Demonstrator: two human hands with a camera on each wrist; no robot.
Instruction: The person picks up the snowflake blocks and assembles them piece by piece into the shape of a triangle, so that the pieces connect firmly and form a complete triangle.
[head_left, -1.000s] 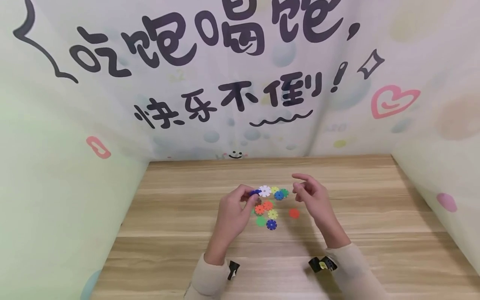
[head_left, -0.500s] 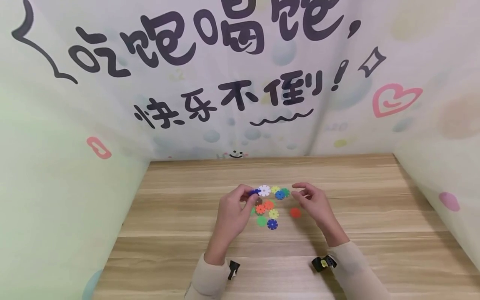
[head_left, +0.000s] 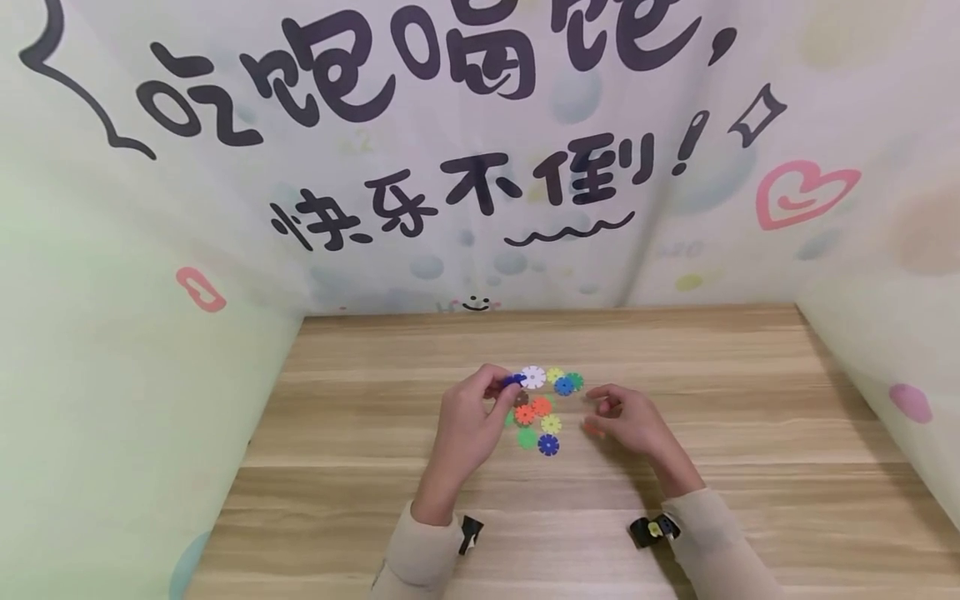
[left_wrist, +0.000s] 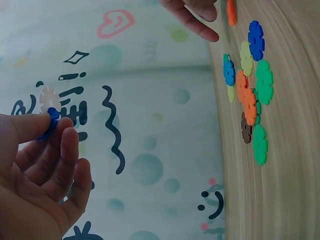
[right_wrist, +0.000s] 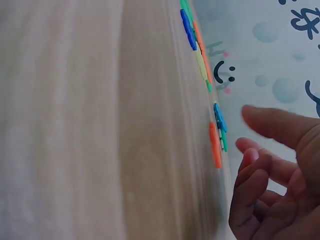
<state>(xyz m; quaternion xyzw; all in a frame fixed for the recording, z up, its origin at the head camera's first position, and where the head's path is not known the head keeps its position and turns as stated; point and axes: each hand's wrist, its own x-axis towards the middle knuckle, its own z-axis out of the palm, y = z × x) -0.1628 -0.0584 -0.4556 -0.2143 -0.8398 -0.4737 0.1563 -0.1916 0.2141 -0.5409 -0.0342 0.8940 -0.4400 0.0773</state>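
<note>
My left hand pinches a dark blue notched plastic disc between thumb and fingers, held above the table. A white notched disc is joined to its edge. My right hand holds nothing, its thumb apart from the loosely bent fingers. It hovers over an orange-red disc, which it partly hides in the head view. In the right wrist view that orange-red disc lies on the tabletop, apart from the fingers.
Several loose notched discs lie on the wooden table between the hands: orange, green, yellow, dark blue, brown and lighter blue. A printed cloth wall stands behind the table.
My right hand has come down and nearer, from beside the lighter blue and green discs to over the orange-red disc. The left hand keeps its pinch on the dark blue disc.
</note>
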